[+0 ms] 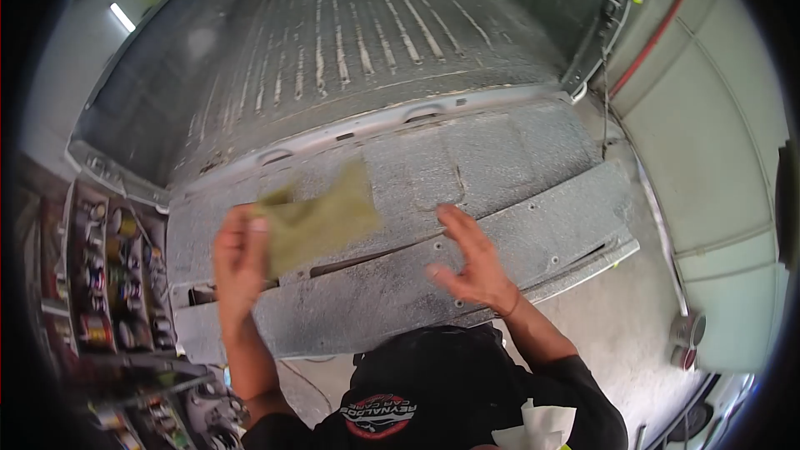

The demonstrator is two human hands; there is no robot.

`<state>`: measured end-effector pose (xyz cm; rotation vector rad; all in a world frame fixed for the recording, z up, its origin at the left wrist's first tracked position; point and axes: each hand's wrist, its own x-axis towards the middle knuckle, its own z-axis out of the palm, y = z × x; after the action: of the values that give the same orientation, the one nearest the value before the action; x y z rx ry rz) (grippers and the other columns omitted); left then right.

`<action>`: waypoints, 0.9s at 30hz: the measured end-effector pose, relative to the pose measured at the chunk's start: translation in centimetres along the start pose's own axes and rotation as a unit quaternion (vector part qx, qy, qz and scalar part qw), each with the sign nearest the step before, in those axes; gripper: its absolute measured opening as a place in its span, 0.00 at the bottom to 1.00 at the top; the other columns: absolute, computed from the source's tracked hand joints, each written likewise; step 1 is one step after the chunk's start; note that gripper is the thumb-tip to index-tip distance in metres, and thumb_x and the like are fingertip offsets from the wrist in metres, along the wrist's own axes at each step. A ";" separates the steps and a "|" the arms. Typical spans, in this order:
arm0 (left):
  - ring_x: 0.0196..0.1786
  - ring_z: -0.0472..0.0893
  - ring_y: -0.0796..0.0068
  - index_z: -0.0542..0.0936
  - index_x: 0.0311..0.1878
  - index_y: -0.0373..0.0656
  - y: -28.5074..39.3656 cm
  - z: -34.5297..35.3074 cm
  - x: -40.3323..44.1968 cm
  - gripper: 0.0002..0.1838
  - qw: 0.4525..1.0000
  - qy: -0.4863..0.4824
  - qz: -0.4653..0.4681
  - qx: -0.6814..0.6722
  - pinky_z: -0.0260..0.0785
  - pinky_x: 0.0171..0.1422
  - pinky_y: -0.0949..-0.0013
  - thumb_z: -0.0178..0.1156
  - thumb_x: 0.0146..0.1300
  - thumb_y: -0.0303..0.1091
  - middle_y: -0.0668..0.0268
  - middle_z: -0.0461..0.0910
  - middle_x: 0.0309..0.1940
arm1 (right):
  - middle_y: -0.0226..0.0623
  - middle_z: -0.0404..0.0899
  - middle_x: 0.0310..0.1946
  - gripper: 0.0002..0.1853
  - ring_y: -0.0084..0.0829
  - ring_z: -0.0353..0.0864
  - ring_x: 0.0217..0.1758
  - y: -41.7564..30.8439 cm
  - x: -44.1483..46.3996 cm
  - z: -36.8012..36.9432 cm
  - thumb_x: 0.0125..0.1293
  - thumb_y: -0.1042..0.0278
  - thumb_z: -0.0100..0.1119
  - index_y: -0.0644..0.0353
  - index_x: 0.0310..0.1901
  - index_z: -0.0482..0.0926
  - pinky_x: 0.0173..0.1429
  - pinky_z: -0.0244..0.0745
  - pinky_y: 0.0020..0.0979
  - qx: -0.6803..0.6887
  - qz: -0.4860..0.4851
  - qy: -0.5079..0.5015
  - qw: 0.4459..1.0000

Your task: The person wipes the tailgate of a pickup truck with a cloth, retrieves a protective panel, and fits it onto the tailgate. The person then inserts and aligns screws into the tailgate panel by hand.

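Observation:
A yellow-green cloth [325,221], blurred by motion, hangs spread out above the grey lowered tailgate [517,150]. My left hand [242,254] grips the cloth at its left edge, fingers closed on it. To the right, my right hand [471,262] is above the tailgate's loose-looking long panel [350,300], its fingers and thumb apart and nothing in it. The cloth hides part of the slot in the tailgate.
Beyond the tailgate lies the ribbed truck bed [333,42]. Shelves with cans and tape rolls [117,283] stand at the left. Cans [687,329] sit on the floor at the right, near a pale wall panel [717,158]. White paper [537,427] shows at the bottom.

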<state>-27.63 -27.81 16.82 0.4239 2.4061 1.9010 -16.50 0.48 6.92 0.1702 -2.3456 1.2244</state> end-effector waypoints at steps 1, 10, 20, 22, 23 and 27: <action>0.37 0.72 0.88 0.76 0.46 0.37 1.1 2.3 -1.1 0.09 0.999 -0.046 -0.026 0.011 0.66 0.42 0.79 0.53 0.73 0.34 0.73 0.78 0.35 | 0.52 0.74 0.58 0.35 0.45 0.79 0.54 -0.8 0.9 0.3 0.59 0.58 0.68 0.54 0.68 0.68 0.53 0.77 0.38 -0.057 -0.094 -0.003 0.994; 0.55 0.77 0.63 0.75 0.60 0.36 -11.2 2.3 -10.2 0.24 0.970 0.148 -0.056 0.187 0.65 0.62 0.60 0.49 0.74 0.47 0.56 0.80 0.52 | 0.54 0.60 0.70 0.35 0.54 0.56 0.75 -1.7 -2.3 4.9 0.61 0.50 0.60 0.64 0.65 0.70 0.77 0.42 0.57 -0.301 -0.100 -0.325 0.891; 0.79 0.44 0.44 0.54 0.78 0.63 -23.4 2.7 -15.8 0.38 0.693 0.146 -0.351 0.613 0.33 0.74 0.30 0.43 0.68 0.67 0.55 0.48 0.78 | 0.44 0.55 0.75 0.34 0.40 0.56 0.76 13.6 -8.0 -3.5 0.69 0.52 0.45 0.61 0.73 0.57 0.78 0.39 0.56 -0.244 -0.059 -0.316 0.915; 0.79 0.44 0.44 0.54 0.78 0.63 -23.0 3.1 -15.4 0.38 0.698 0.146 -0.352 0.606 0.32 0.74 0.30 0.44 0.68 0.66 0.55 0.48 0.78 | 0.44 0.49 0.77 0.36 0.44 0.53 0.78 19.3 -9.4 -15.0 0.72 0.52 0.42 0.62 0.76 0.48 0.78 0.42 0.53 -0.331 0.045 -0.254 0.908; 0.79 0.44 0.43 0.53 0.78 0.63 -23.0 3.1 -15.6 0.38 0.702 0.150 -0.348 0.604 0.32 0.74 0.30 0.44 0.68 0.66 0.55 0.48 0.78 | 0.44 0.48 0.77 0.37 0.45 0.51 0.79 22.4 -10.8 -20.0 0.73 0.49 0.39 0.62 0.76 0.46 0.78 0.40 0.54 -0.374 0.140 -0.232 0.887; 0.79 0.44 0.43 0.54 0.77 0.63 -23.7 2.8 -15.3 0.38 0.709 0.150 -0.341 0.599 0.32 0.74 0.30 0.44 0.68 0.66 0.55 0.48 0.78 | 0.53 0.47 0.76 0.37 0.56 0.48 0.78 25.9 -8.9 -26.5 0.73 0.47 0.39 0.65 0.75 0.51 0.77 0.39 0.59 -0.503 0.263 -0.139 0.812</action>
<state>-16.69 -33.78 -8.70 -0.7604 2.9923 -0.0528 -7.57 36.01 -3.70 -0.7421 -3.0707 -0.0399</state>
